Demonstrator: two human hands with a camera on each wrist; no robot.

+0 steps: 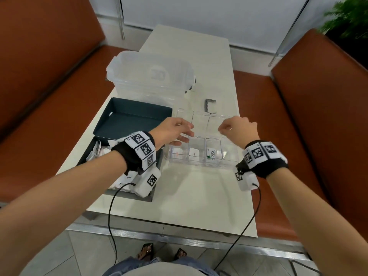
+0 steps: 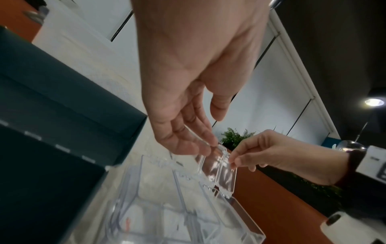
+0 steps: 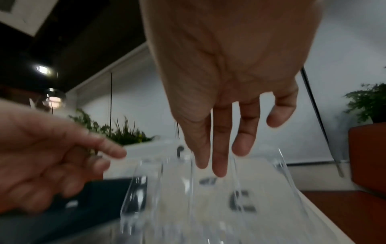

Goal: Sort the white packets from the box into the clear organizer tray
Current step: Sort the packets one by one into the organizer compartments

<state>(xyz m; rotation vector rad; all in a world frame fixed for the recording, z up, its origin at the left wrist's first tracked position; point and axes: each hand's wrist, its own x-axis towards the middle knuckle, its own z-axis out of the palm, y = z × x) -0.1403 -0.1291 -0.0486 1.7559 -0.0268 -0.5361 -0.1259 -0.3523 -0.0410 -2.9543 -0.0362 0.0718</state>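
Both hands are up at the hinged clear lids of the clear plastic organizer tray (image 1: 203, 162), which sits on the pale worktop (image 1: 199, 196) just right of the dark open cardboard box (image 1: 127, 124). The left hand (image 1: 175, 132) has relaxed, nearly straight fingers resting under the edge of one raised clear lid flap (image 2: 217, 165); it carries rather than clamps it. The right hand (image 1: 239, 128) pinches the neighbouring flap's edge between thumb and forefinger, as the left wrist view shows.

Three white packets (image 1: 194, 152) already lie in the tray's near compartments, one marked "Stevia"; the rightmost near compartment looks vacant. More white packets (image 1: 99, 154) remain heaped in the box's near half, partly hidden behind the left wrist.

The step in hand appears to be handling the lids, whether opening or closing them cannot be told. With packets left in the box, the sorting seems unfinished. The next move likely calls for letting go of the flaps without jolting the light tray, then reaching into the box for another packet.
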